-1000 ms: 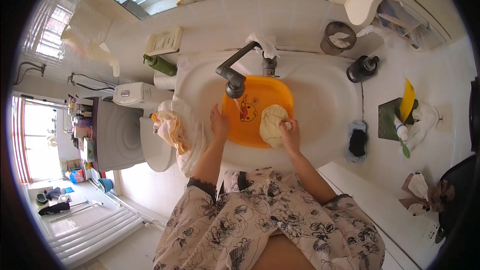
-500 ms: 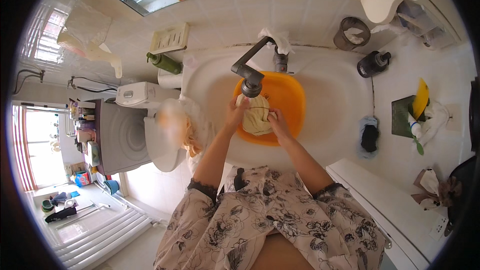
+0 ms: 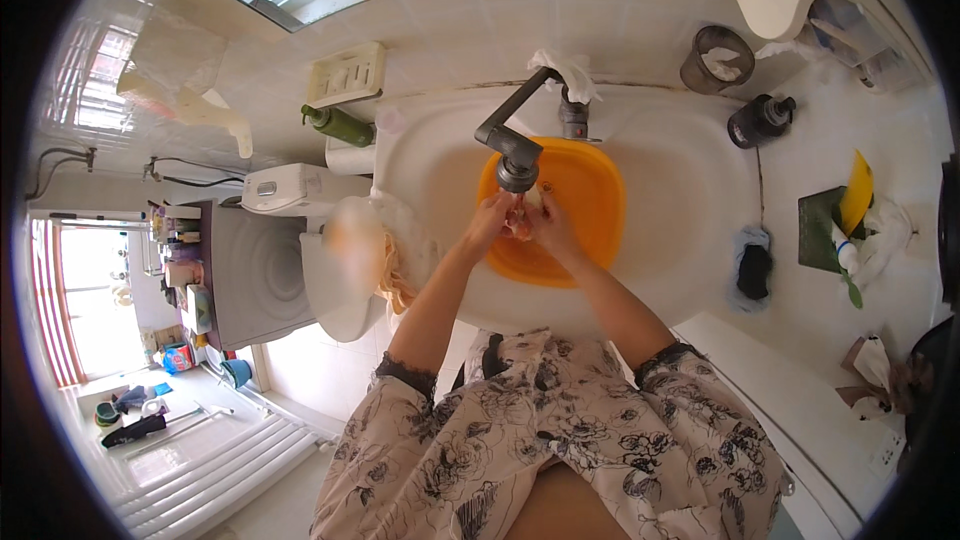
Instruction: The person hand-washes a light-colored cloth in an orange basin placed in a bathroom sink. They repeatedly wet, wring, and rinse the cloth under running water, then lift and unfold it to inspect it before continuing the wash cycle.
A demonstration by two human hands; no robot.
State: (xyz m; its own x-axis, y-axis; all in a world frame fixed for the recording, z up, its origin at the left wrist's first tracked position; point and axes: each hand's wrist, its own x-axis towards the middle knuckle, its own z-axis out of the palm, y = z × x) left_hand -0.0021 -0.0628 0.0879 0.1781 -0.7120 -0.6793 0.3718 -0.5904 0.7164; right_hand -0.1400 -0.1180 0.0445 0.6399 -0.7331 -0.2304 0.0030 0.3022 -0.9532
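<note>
Gripping the pale cloth (image 3: 534, 202) with my right hand (image 3: 553, 229), I'm holding it beside the faucet (image 3: 517, 176), over the orange basin (image 3: 603, 225), just right of my left hand (image 3: 487, 226), whose grip I cannot tell.

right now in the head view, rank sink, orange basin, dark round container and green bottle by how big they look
1. Sink
2. Orange basin
3. Dark round container
4. Green bottle
Apparent size only.
</note>
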